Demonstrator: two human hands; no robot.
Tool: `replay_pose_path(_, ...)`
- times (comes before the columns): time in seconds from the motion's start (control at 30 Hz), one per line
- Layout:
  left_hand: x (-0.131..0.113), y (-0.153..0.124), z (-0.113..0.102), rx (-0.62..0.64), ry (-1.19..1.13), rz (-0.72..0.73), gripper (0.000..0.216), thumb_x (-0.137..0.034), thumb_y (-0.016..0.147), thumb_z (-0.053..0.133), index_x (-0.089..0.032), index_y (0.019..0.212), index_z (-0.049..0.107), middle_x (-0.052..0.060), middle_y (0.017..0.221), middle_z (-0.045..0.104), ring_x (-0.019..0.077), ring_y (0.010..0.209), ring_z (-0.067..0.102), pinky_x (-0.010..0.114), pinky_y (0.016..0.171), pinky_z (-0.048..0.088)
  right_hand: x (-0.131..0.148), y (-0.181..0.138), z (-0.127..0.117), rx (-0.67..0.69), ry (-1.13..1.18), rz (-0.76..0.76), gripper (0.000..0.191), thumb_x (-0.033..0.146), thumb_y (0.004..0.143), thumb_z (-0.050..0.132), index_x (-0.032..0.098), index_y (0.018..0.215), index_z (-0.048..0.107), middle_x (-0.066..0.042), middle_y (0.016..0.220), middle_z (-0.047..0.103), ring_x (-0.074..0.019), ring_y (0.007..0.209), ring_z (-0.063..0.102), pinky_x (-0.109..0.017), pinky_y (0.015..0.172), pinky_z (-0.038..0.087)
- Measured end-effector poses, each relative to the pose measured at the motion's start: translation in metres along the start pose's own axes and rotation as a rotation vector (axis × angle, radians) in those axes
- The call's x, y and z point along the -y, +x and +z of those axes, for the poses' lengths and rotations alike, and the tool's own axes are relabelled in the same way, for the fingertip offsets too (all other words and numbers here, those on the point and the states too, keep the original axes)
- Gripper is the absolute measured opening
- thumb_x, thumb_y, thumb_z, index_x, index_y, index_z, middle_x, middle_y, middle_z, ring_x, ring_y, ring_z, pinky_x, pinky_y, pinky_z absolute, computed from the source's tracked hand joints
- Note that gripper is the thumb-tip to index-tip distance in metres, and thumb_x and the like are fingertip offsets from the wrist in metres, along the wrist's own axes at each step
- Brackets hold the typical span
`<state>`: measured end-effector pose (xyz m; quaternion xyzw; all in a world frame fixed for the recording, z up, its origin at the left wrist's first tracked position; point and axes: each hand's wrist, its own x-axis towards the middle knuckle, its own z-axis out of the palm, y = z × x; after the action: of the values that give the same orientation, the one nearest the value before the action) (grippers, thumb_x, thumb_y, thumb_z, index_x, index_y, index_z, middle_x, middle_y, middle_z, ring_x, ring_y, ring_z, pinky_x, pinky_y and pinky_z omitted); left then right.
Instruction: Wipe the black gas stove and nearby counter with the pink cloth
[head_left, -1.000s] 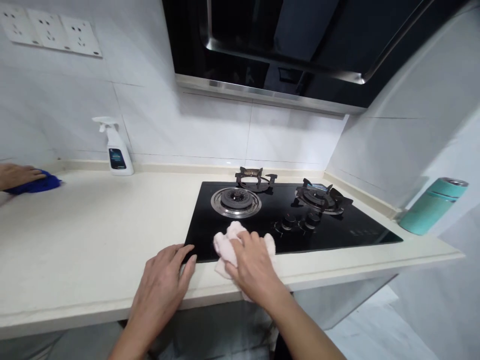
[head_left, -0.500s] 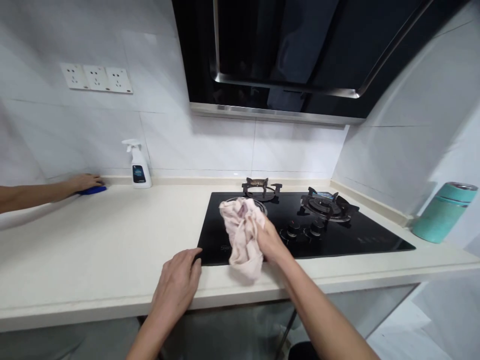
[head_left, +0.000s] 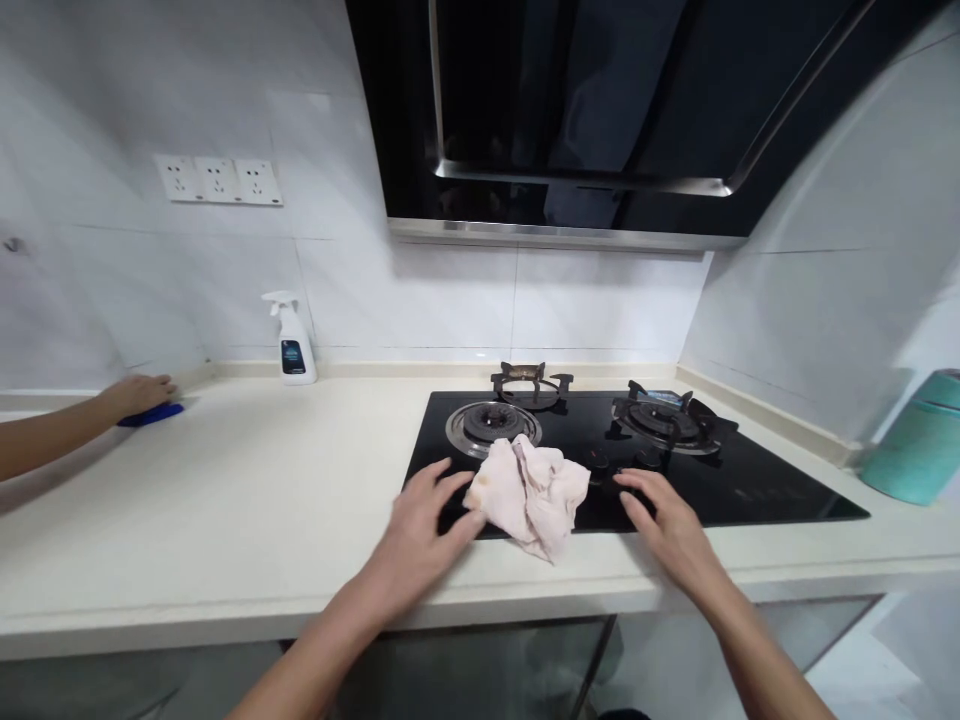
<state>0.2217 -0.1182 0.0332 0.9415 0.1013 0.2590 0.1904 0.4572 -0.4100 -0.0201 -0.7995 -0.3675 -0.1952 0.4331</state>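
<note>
No wording can be read: the dark label (head_left: 292,357) on the white spray bottle (head_left: 292,323), far on the left, carries print too small to make out.

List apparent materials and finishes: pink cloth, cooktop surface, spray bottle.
Pink cloth: woven or knit textile, probably cotton-like, matte; soft creases and folds.
Cooktop surface: likely glass, glossy black; smooth, flat sheet with sheen. Coated metal can't be excluded.
Spray bottle: probably molded plastic, opaque white; smooth body, trigger head.
</note>
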Motion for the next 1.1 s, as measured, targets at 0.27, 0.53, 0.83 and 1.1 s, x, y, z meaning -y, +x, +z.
replay_pose_path(0.27, -0.068, 0.086, 0.082, 0.427, 0.010, 0.055, 0.095, -0.078, 0.078, 0.065, -0.033, 0.158, 0.041, 0.016, 0.172, 0.018, 0.0555, 0.153, 0.011, 0.078, 0.110, 0.026, -0.055, -0.025, -0.019, -0.059, -0.299, 0.025, 0.033, 0.044, 0.096, 0.045, 0.024, 0.106, 0.069, -0.013, 0.116, 0.068, -0.0317, 0.113, 0.062, -0.053, 0.101, 0.049)
replay_pose_path(0.53, -0.058, 0.130, 0.098, 0.253, 0.099, 0.247, 0.042, -0.022, 0.084, 0.057, -0.026, 0.122, 0.075, 0.009, 0.137, 0.065, 0.0338, 0.124, 0.055, 0.052, 0.109, 0.043, -0.039, -0.026, -0.016, -0.094, -0.336, -0.002, 0.030, 0.044, 0.097, 0.048, 0.024, 0.104, 0.070, -0.011, 0.113, 0.069, -0.0314, 0.110, 0.062, -0.051, 0.097, 0.049)
replay_pose_path(0.83, -0.107, 0.257, 0.147, 0.368, -0.014, 0.410, 0.047, -0.027, 0.094, 0.052, -0.024, 0.139, 0.065, 0.003, 0.151, 0.057, 0.0238, 0.140, 0.047, 0.036, 0.120, 0.033, -0.032, -0.025, -0.021, -0.078, -0.321, 0.008, 0.027, 0.044, 0.098, 0.049, 0.027, 0.101, 0.070, -0.009, 0.112, 0.071, -0.0302, 0.110, 0.063, -0.048, 0.091, 0.049)
replay_pose_path(1.1, -0.125, 0.273, 0.208, 0.698, 0.094, 0.437, 0.064, -0.070, 0.086, 0.060, -0.047, 0.146, 0.055, -0.005, 0.171, 0.027, 0.0384, 0.155, 0.018, 0.065, 0.121, 0.019, -0.038, -0.023, -0.021, -0.109, -0.305, -0.005, 0.025, 0.042, 0.097, 0.053, 0.025, 0.100, 0.071, -0.007, 0.110, 0.072, -0.0274, 0.107, 0.063, -0.046, 0.092, 0.048)
